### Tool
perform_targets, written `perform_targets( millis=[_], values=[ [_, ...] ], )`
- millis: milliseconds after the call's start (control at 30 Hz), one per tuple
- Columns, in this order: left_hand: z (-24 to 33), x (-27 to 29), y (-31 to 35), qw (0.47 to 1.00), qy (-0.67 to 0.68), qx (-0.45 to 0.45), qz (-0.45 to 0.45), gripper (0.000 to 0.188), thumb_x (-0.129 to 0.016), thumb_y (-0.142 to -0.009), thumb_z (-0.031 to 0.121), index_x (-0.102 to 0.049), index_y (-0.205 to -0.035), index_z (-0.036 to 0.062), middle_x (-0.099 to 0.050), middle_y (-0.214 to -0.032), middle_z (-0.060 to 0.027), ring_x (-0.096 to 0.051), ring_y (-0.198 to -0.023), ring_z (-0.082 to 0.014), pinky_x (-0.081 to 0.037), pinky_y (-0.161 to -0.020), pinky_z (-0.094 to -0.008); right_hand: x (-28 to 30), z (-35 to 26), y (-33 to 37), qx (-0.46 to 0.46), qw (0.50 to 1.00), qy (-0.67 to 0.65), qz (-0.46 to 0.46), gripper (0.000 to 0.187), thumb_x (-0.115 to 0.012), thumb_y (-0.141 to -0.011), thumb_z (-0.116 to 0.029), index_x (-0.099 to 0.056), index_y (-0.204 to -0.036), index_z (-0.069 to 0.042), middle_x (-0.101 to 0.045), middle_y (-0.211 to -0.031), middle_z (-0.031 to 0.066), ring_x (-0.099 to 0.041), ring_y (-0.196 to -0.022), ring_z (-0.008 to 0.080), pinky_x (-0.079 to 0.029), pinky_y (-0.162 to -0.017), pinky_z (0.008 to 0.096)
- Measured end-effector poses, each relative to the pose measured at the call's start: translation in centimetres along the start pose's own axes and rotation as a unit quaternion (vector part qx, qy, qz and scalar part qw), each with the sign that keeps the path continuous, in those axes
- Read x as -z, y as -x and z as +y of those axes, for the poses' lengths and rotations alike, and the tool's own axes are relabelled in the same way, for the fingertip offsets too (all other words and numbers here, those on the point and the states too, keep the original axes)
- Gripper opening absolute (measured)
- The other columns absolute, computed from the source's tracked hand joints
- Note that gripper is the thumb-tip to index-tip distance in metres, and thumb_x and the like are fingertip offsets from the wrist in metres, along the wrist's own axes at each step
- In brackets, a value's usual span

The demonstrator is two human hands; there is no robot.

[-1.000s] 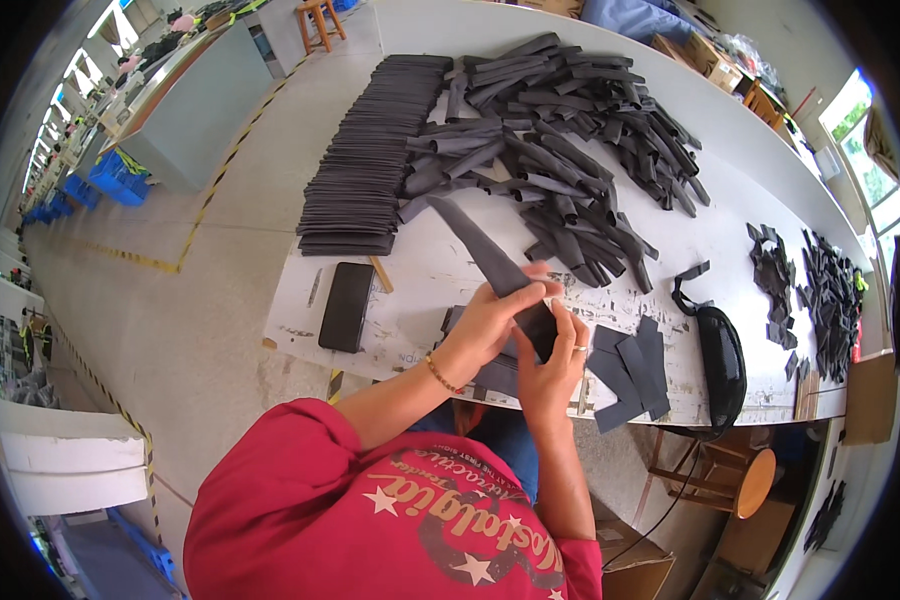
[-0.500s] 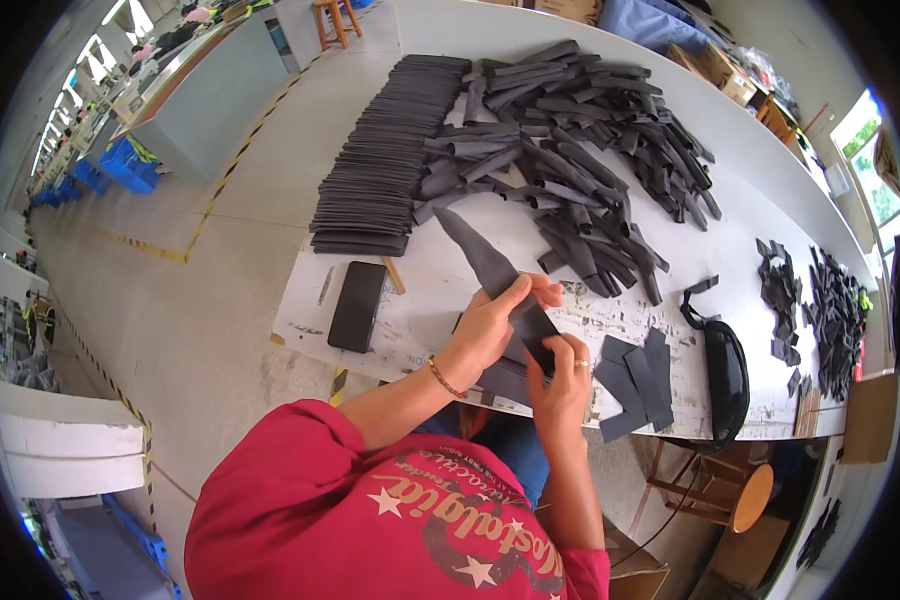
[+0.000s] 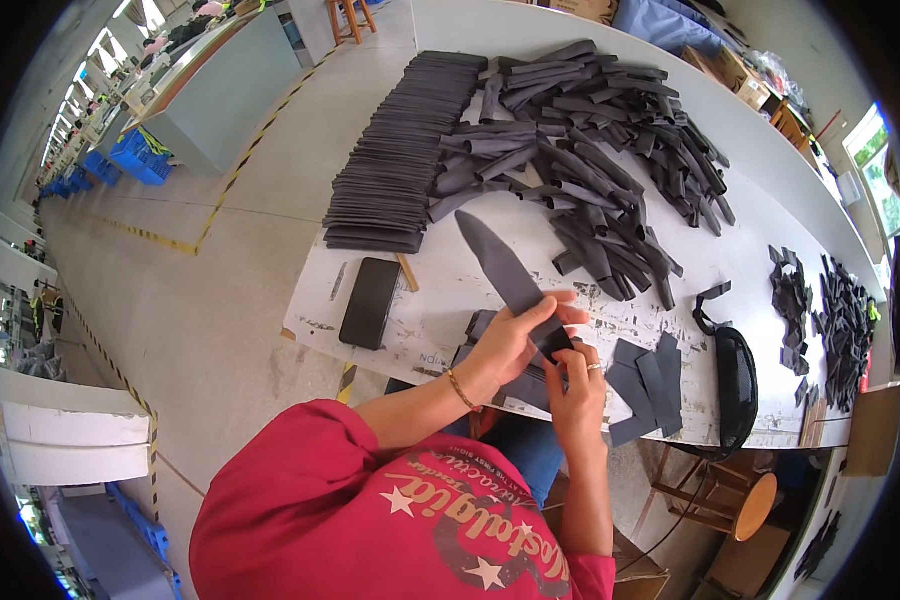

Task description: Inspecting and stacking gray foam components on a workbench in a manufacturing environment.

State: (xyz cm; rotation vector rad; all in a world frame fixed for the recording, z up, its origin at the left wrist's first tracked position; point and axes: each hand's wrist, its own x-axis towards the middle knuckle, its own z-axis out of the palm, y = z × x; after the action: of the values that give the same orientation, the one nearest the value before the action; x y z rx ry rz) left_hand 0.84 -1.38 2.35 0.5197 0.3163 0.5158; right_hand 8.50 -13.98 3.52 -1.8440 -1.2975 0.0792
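A long dark grey strip of thin material [image 3: 505, 265] slants up and away from my hands, its far end tapering and free. My left hand [image 3: 510, 345] is closed on its lower part, thumb on top, with other fingertips showing beyond the far edge. Close beside it, my right hand [image 3: 578, 388] pinches the strip's near end. More dark flat pieces [image 3: 532, 388] lie under my hands at the table's near edge, partly hidden. To the right of my right hand, several loose flat pieces [image 3: 645, 390] overlap on the white table [image 3: 450, 305].
A neat row of stacked dark strips [image 3: 405, 150] stands at the far left of the table, beside a heap of curled strips [image 3: 595, 180]. Nearer are a black phone [image 3: 370, 303] and a thin wooden stick [image 3: 408, 272]. A black mesh case [image 3: 735, 385] lies right, near a stool [image 3: 755, 507].
The strip's free part, bent and twisted before, now looks straighter and flatter. My hands have come closer together on its lower end. The whole view has shifted slightly.
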Motion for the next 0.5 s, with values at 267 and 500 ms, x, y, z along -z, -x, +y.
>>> perform_targets(
  millis=[267, 500],
  values=[
    [2.2, -3.0, 0.1, 0.995, -0.004, -0.098, -0.019, 0.033, -0.054, -0.099, 0.027, -0.055, -0.116, -0.0013, -0.064, -0.082, -0.007, -0.066, -0.09, -0.0247, -0.05, -0.086, -0.037, 2.0, -0.4, -1.2, 0.118, 0.992, 0.01, 0.045, 0.017, -0.072, -0.076, 0.004, -0.059, -0.086, -0.001, -0.061, -0.091, 0.015, -0.06, -0.07, 0.0317, -0.049, -0.06, 0.0368],
    [0.5, -3.0, 1.3, 0.993, 0.023, -0.109, -0.034, 0.03, -0.052, -0.1, 0.029, -0.057, -0.113, 0.0026, -0.061, -0.08, -0.0049, -0.063, -0.108, -0.029, -0.047, -0.094, -0.0392, 1.7, -0.5, -1.2, 0.119, 0.992, -0.011, 0.046, 0.018, -0.071, -0.074, 0.007, -0.058, -0.084, -0.001, -0.061, -0.091, 0.0139, -0.061, -0.071, 0.0306, -0.048, -0.059, 0.0358]
  ],
)
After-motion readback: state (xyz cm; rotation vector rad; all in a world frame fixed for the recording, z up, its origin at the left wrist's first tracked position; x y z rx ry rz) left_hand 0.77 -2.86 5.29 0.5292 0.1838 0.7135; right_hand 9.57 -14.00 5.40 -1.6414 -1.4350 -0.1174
